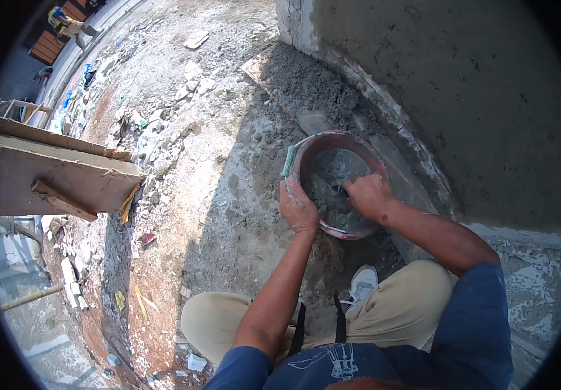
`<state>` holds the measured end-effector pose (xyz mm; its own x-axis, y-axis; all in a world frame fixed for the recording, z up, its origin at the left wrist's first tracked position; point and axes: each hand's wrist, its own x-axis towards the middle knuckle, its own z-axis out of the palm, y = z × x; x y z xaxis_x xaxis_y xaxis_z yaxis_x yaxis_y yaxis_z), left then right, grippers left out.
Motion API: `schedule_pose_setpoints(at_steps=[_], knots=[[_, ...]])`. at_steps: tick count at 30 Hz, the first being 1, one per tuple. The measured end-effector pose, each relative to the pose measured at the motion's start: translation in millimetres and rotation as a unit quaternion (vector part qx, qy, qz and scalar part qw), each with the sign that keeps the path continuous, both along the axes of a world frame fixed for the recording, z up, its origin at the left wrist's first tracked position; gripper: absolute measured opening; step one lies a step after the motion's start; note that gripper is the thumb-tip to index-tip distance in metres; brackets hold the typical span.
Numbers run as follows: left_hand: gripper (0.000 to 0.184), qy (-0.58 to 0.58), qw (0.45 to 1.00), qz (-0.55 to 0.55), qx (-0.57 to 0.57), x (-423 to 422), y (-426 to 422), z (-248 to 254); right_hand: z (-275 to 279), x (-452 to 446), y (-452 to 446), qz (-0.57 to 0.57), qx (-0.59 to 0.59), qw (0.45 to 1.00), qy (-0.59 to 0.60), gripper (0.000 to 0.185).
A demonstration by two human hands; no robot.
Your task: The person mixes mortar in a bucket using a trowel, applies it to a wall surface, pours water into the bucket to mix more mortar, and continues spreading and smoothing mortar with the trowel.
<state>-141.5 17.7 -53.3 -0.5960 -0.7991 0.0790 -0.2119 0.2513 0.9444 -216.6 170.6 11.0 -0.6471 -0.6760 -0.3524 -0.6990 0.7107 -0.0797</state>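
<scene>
A red-rimmed bucket point(379, 160) stands on the ground in front of me, holding wet grey mortar point(332, 170). My left hand point(298, 207) grips its left side, thumb and fingers at the wall just below a green strip point(289, 161) on the rim. Inside the bucket, over the mortar, is my right hand point(367, 195), its fingers closed. A small dark end shows at those fingers, but what they hold is mostly hidden in the mortar.
Beyond the bucket lies a heap of dark mortar point(313, 84), along a plastered wall point(449, 97) on the right. A wooden board structure point(53, 175) juts in from the left. Rubble point(192, 81) litters the ground. Another person point(66, 25) is far off at upper left.
</scene>
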Motion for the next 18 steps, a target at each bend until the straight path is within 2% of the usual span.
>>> schedule_pose_setpoints(at_steps=[2, 5, 8, 9, 12, 14, 16, 18], knots=[[0.044, -0.010, 1.000, -0.010, 0.021, 1, -4, -6, 18, 9, -3, 0.086, 0.053, 0.994, -0.047, 0.024], [0.045, -0.029, 1.000, -0.005, 0.008, 6, -3, -16, 72, -5, 23, 0.063, 0.003, 0.997, -0.038, 0.023], [0.045, -0.029, 0.999, 0.010, 0.008, 3, -1, -10, 74, -26, 43, 0.009, -0.057, 0.995, 0.083, 0.024], [0.046, -0.029, 0.999, 0.012, 0.013, 3, 0, -7, 57, -34, 48, -0.005, -0.002, 0.990, 0.142, 0.022], [0.045, -0.058, 0.998, 0.014, 0.008, 5, 1, 3, -6, -37, 55, -0.096, 0.094, 0.991, -0.014, 0.028], [0.042, -0.007, 0.999, 0.026, 0.024, 5, 0, -4, 0, -22, 37, -0.062, 0.173, 0.978, -0.103, 0.031], [0.040, -0.041, 0.997, 0.009, 0.062, 7, -2, -3, -6, -7, 38, -0.038, 0.172, 0.977, -0.118, 0.037], [0.044, -0.017, 0.999, 0.022, 0.042, 5, 0, -15, -17, 1, 46, -0.050, 0.085, 0.982, -0.159, 0.039]])
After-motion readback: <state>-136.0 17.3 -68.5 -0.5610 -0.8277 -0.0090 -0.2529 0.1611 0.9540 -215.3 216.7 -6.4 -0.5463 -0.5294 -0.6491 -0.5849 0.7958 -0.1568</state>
